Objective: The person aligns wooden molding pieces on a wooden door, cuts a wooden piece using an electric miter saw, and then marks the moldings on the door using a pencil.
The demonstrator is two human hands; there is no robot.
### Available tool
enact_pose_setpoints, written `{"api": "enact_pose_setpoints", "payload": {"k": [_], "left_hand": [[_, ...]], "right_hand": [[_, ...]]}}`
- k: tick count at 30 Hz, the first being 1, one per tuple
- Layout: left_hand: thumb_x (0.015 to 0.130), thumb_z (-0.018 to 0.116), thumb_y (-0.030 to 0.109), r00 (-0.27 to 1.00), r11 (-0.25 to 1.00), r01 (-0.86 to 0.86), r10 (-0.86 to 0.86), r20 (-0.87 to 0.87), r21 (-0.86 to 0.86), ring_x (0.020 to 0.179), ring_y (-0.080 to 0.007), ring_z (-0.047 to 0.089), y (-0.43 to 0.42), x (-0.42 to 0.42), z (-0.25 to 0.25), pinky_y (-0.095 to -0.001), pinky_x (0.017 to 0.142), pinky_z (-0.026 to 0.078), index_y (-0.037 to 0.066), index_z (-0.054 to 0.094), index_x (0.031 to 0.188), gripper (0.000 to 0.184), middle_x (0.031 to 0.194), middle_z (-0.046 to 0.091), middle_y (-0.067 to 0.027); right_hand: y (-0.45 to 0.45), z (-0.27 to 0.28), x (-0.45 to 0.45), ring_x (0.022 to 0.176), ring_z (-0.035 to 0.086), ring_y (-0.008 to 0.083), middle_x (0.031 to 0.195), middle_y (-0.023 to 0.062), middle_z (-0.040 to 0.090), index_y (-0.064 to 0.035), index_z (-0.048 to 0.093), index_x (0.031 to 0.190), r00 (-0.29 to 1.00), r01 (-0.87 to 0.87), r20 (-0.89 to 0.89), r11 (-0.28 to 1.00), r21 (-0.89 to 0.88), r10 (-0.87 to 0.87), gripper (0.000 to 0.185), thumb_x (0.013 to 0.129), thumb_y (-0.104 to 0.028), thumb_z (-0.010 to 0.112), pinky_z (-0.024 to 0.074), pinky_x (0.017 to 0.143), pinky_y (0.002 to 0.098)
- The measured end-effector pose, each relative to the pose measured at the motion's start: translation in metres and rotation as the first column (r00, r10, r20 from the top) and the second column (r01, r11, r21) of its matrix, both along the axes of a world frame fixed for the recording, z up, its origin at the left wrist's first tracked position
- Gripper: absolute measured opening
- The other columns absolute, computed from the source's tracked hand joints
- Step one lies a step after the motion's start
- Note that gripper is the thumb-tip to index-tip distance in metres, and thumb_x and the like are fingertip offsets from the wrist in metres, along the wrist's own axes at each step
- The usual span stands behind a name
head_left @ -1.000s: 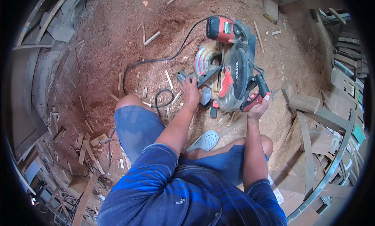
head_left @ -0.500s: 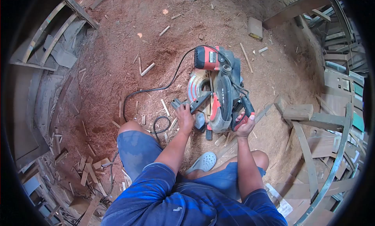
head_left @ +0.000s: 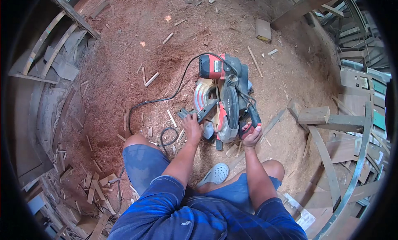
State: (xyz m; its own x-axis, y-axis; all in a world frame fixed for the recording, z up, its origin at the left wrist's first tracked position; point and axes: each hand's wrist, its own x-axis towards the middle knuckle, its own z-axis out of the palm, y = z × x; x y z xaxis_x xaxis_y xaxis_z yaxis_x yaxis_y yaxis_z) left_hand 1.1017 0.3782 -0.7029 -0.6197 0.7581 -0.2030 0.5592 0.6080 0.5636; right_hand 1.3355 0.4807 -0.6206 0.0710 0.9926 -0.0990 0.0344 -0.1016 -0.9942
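A red and black miter saw [head_left: 226, 103] rests on the sawdust-covered ground in front of my bent legs. My right hand [head_left: 251, 135] is closed around its D-shaped handle [head_left: 253, 115] on the right side. On the left, my left hand [head_left: 192, 128] grips the dark metal fence [head_left: 207, 110], its fingers curled over the top edge. The saw's head is low, and the blade is mostly hidden by the guard [head_left: 229, 130]. Under my left fingers, I cannot make out whether any wood lies against the fence.
A black power cord [head_left: 178, 88] loops from the motor across the ground on the left. Wood offcuts [head_left: 97, 186] are heaped at lower left. A wooden block [head_left: 263, 30] lies beyond the saw. Timber framing [head_left: 331, 121] stands close on the right.
The whole scene has shifted slightly left and down in the view as my head moves. Both hands keep their holds on the miter saw, and its head looks about as low as before.
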Motion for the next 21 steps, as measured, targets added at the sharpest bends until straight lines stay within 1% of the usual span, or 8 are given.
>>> {"api": "enact_pose_setpoints", "payload": {"k": [1,3,6,9,12,15,18,21], "left_hand": [[0.081,0.089,0.026,1.000,1.000,0.010,-0.010,-0.019,-0.008,0.121,-0.0401,0.057,0.000,0.001,0.000,-0.0550,0.106,0.042,0.008,0.064,0.120,0.050,0.121,0.060,-0.0170],[0.081,0.089,0.025,1.000,1.000,0.008,-0.008,-0.012,-0.007,0.121,-0.0398,0.057,-0.001,0.002,0.003,-0.0549,0.106,0.042,0.008,0.064,0.120,0.050,0.121,0.060,-0.0168],[0.080,0.089,0.024,0.999,1.000,0.000,0.000,-0.035,-0.011,0.121,-0.0392,0.057,0.002,0.001,0.004,-0.0551,0.107,0.042,0.009,0.063,0.121,0.050,0.121,0.060,-0.0162],[0.081,0.089,0.025,0.999,1.000,0.012,-0.013,-0.037,-0.027,0.122,-0.0388,0.057,-0.001,0.000,0.004,-0.0553,0.107,0.042,0.009,0.063,0.121,0.050,0.122,0.061,-0.0159],[0.082,0.089,0.026,0.999,0.999,0.019,-0.020,-0.025,-0.041,0.123,-0.0387,0.057,0.001,0.002,0.002,-0.0557,0.108,0.042,0.009,0.063,0.121,0.050,0.124,0.062,-0.0159],[0.085,0.089,0.030,0.998,0.999,0.028,-0.031,-0.052,-0.039,0.122,-0.0385,0.059,0.000,0.001,0.002,-0.0556,0.106,0.044,0.009,0.063,0.123,0.050,0.125,0.062,-0.0165],[0.084,0.090,0.028,1.000,1.000,-0.006,0.005,-0.013,-0.014,0.121,-0.0397,0.060,-0.006,0.003,0.003,-0.0550,0.106,0.047,0.008,0.062,0.127,0.055,0.126,0.062,-0.0181],[0.083,0.090,0.019,0.994,0.994,-0.104,0.103,0.039,0.045,0.124,-0.0476,0.059,-0.025,0.007,0.007,-0.0575,0.106,0.049,0.002,0.059,0.129,0.058,0.131,0.061,-0.0260]], "right_hand": [[-0.001,0.001,0.001,0.072,0.067,0.0189,0.085,0.0096,0.067,0.0014,0.066,0.109,1.000,-0.011,0.013,1.000,0.009,0.011,0.064,0.112,-0.058,0.043,0.0580,0.068,0.0327],[0.003,0.004,0.000,0.072,0.067,0.0188,0.084,0.0095,0.068,0.0017,0.067,0.109,0.999,-0.041,0.034,0.999,0.036,0.040,0.065,0.112,-0.059,0.043,0.0579,0.067,0.0324],[0.010,0.013,-0.002,0.069,0.067,0.0182,0.081,0.0079,0.067,0.0015,0.068,0.110,0.999,-0.045,-0.016,0.999,-0.014,0.044,0.066,0.113,-0.058,0.041,0.0575,0.066,0.0321],[0.028,0.052,-0.016,0.065,0.066,0.0166,0.076,0.0057,0.066,0.0008,0.069,0.109,0.997,-0.068,0.033,0.996,-0.055,0.070,0.065,0.115,-0.058,0.041,0.0563,0.062,0.0318],[0.057,0.101,-0.037,0.063,0.065,0.0151,0.074,0.0049,0.064,0.0004,0.067,0.111,0.985,-0.129,0.101,0.984,-0.123,0.141,0.064,0.116,-0.058,0.041,0.0543,0.058,0.0311],[0.088,0.149,-0.064,0.064,0.065,0.0160,0.080,0.0075,0.067,0.0001,0.064,0.117,0.936,-0.153,0.286,0.971,-0.186,0.203,0.067,0.115,-0.062,0.039,0.0548,0.057,0.0316],[0.120,0.183,-0.094,0.062,0.064,0.0133,0.078,0.0063,0.065,-0.0006,0.064,0.119,0.930,-0.125,0.328,0.982,-0.142,0.166,0.058,0.113,-0.057,0.051,0.0521,0.054,0.0300],[0.146,0.204,-0.118,0.066,0.070,0.0208,0.086,0.0123,0.071,0.0026,0.064,0.122,0.817,-0.115,0.558,0.990,-0.086,0.144,0.060,0.109,-0.055,0.060,0.0564,0.059,0.0362]]}}
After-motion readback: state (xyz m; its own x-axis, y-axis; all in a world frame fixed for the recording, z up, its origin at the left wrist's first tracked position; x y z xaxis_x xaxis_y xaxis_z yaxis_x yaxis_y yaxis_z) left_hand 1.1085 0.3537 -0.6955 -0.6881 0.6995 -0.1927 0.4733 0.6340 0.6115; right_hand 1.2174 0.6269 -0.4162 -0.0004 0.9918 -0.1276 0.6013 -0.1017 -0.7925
